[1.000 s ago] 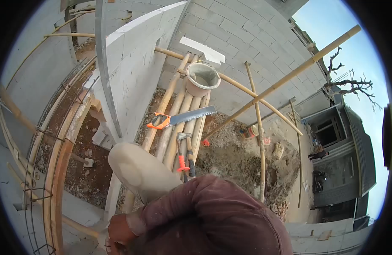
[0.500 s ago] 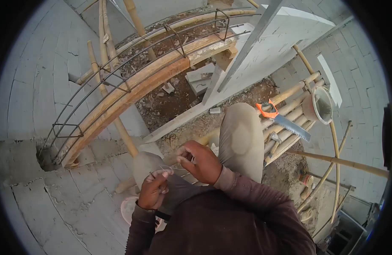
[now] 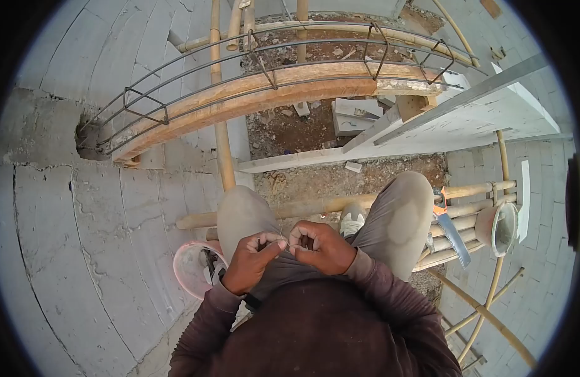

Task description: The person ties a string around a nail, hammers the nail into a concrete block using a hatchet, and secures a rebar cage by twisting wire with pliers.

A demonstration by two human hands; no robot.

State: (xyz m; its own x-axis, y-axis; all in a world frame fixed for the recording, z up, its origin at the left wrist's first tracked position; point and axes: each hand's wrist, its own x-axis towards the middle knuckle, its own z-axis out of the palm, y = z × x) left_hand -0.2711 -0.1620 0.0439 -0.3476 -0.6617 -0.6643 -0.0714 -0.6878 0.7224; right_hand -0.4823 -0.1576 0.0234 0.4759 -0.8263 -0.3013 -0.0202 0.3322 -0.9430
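Above my lap [image 3: 296, 274], my left hand [image 3: 248, 262] and right hand [image 3: 324, 249] meet, fingers curled, tips pinching a thin strand [image 3: 282, 227]; I seem to be working it between them; such fine handling calls for a light, steady pinch.

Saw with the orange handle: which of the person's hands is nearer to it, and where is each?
Right. The right hand is across the right knee from the saw; the left hand is farther off, near the pink bucket.
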